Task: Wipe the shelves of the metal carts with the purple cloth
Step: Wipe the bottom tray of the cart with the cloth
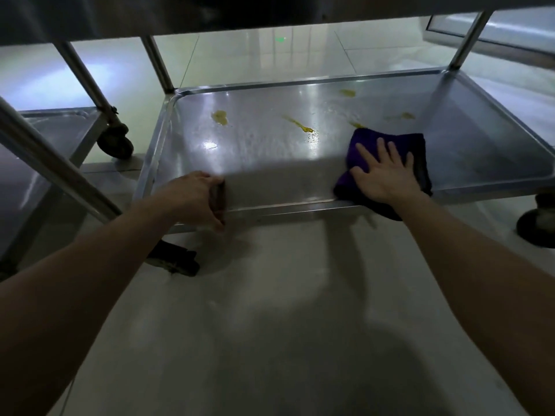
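Observation:
The metal cart's lower shelf point(264, 163) fills the middle of the view, with several yellow stains point(220, 118) on its far half. A folded purple cloth point(420, 151) lies on the shelf's near right part, one corner hanging over the front rim. My right hand point(386, 174) presses flat on the cloth, fingers spread. My left hand point(196, 196) grips the shelf's front rim near its left corner, fingers curled over the edge.
A second metal cart point(57, 127) stands to the left, its caster point(118, 142) close to the shelf's left corner. Cart legs point(468, 40) rise to an upper shelf overhead. A caster point(537, 226) sits at the right; pale tiled floor lies below.

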{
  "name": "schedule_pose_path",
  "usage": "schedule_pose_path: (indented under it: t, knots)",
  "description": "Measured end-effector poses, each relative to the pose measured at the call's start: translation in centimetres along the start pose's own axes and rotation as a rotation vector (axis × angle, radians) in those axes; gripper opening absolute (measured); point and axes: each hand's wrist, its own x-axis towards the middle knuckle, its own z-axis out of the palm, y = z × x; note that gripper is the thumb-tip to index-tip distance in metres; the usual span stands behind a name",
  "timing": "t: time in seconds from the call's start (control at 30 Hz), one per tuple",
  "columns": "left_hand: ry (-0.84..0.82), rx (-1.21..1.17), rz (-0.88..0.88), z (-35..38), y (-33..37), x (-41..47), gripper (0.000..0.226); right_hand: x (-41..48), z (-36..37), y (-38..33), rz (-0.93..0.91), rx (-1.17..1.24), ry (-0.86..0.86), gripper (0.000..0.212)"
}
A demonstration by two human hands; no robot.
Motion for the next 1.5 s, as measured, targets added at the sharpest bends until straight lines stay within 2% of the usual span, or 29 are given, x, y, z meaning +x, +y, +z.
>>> schedule_pose_path:
  t: [0.07,0.2,0.3,0.43,0.6,0.7,0.8,0.93,1.1,1.2,1.33,1.5]
  knots:
    - [0.006,0.002,-0.01,0.1,-0.1,-0.1,0.131,-0.2,0.5,-4.5,-0.053,-0.003,0.026,0.074]
    - [0.061,0.004,-0.02,0.7,-0.1,0.2,0.127,-1.5,1.7,-15.7,-0.27,-0.022,0.015,0.074]
    - [0.114,0.012,-0.027,1.4,-0.5,0.3,0.125,-2.3,2.3,-20.1,-0.408,-0.02,-0.009,0.071]
    - [0.154,-0.004,-0.016,2.2,-1.7,0.6,0.131,-1.6,1.8,-16.0,-0.433,0.01,-0.009,0.066]
    - [0.158,-0.012,-0.006,2.4,-2.7,1.1,0.134,-0.1,0.2,-2.3,-0.178,0.002,0.016,0.064]
    - [0.138,-0.018,-0.011,2.3,-2.9,1.0,0.136,-0.3,-0.2,2.1,-0.075,-0.001,-0.021,0.065]
    - [0.066,-0.033,-0.044,1.7,-3.0,0.8,0.138,-1.1,0.3,1.0,-0.087,-0.029,-0.04,0.067]
    - [-0.028,-0.021,-0.111,0.6,-1.1,0.4,0.138,-2.7,0.1,-1.5,-0.088,-0.035,-0.149,0.073]
    - [0.06,-0.011,0.117,1.0,7.3,0.9,0.137,-3.5,-0.5,-3.1,-0.138,-0.041,-0.231,0.08]
    - [0.072,-0.005,0.221,1.2,10.8,2.4,0.143,-4.1,0.4,-3.2,-0.162,-0.002,-0.149,0.078]
    - [0.022,0.008,0.21,1.7,12.0,4.1,0.152,-4.4,1.5,-2.4,-0.202,0.015,0.008,0.076]
    - [0.047,-0.01,0.211,1.7,12.4,5.1,0.153,-3.7,0.2,3.9,-0.251,0.044,-0.016,0.076]
